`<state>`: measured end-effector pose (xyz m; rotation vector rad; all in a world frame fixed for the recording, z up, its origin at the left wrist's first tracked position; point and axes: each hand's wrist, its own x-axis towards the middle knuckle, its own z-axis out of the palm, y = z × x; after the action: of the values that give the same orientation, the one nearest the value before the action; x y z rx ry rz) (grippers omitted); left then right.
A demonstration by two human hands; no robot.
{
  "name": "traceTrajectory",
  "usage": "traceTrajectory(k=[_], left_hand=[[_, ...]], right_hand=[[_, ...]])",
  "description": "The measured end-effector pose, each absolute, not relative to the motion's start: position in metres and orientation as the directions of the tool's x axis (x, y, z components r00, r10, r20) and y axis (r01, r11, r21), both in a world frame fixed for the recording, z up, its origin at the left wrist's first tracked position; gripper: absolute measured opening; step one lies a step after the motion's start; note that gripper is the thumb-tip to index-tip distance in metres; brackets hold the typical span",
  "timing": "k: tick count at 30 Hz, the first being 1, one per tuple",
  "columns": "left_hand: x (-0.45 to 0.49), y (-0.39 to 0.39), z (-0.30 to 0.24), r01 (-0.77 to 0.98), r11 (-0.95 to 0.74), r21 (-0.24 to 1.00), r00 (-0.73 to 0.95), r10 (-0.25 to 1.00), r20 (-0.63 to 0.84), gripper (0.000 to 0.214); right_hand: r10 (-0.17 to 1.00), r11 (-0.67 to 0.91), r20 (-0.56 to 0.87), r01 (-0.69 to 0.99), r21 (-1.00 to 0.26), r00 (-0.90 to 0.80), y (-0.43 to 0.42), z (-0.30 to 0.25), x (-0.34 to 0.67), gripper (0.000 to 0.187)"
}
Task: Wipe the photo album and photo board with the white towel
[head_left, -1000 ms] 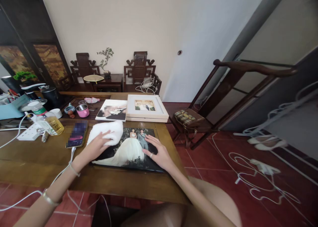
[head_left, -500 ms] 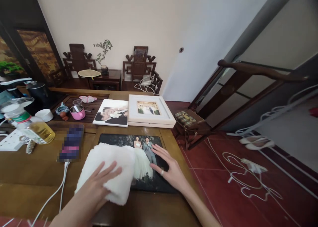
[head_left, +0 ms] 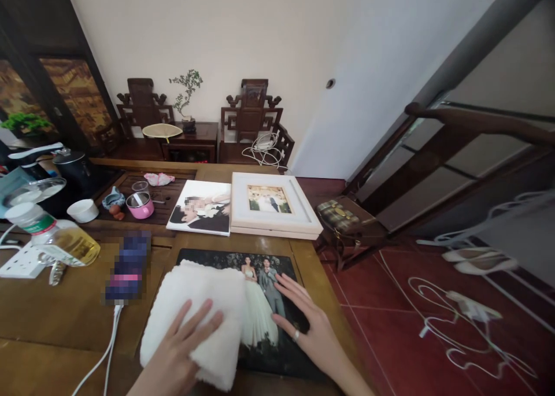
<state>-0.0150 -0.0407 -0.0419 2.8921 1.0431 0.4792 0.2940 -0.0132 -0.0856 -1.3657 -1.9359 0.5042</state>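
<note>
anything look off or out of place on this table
A bottle of yellow liquid lies on its side at the left of the table, beside a white power strip; no spill shows.

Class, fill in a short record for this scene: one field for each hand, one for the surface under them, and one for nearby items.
left hand: flat, fingers spread, on the white towel atop the wedding photo panel
right hand: flat on the panel, ring on one finger
table: wooden, panel lies on it
nearby: white framed photo, unframed print, phone, oil bottle
</note>
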Motion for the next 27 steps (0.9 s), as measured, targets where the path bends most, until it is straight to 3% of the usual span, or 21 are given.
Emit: traceTrajectory(k=[3,6,10,27], left_hand=[[-0.015,-0.045,-0.043,0.645,-0.743,0.178,0.688,0.666,0.287,0.015],[-0.017,-0.038,-0.050,0.673,-0.708,0.214,0.586,0.687,0.430,0.020],[-0.019,-0.033,-0.059,0.686,-0.717,0.128,0.561,0.632,0.535,0.023],[-0.019,-0.037,-0.055,0.770,-0.636,0.050,0.523,0.674,0.522,0.024]], right_hand=[[0.911,0.404,0.356,0.629,-0.665,-0.209,-0.012,-0.085,0.293,0.048],[0.893,0.440,0.404,0.588,-0.679,-0.201,-0.010,-0.086,0.292,0.046],[0.890,0.442,0.422,0.556,-0.703,-0.174,-0.011,-0.086,0.290,0.045],[0.885,0.454,0.434,0.529,-0.717,-0.170,-0.012,-0.092,0.287,0.047]])
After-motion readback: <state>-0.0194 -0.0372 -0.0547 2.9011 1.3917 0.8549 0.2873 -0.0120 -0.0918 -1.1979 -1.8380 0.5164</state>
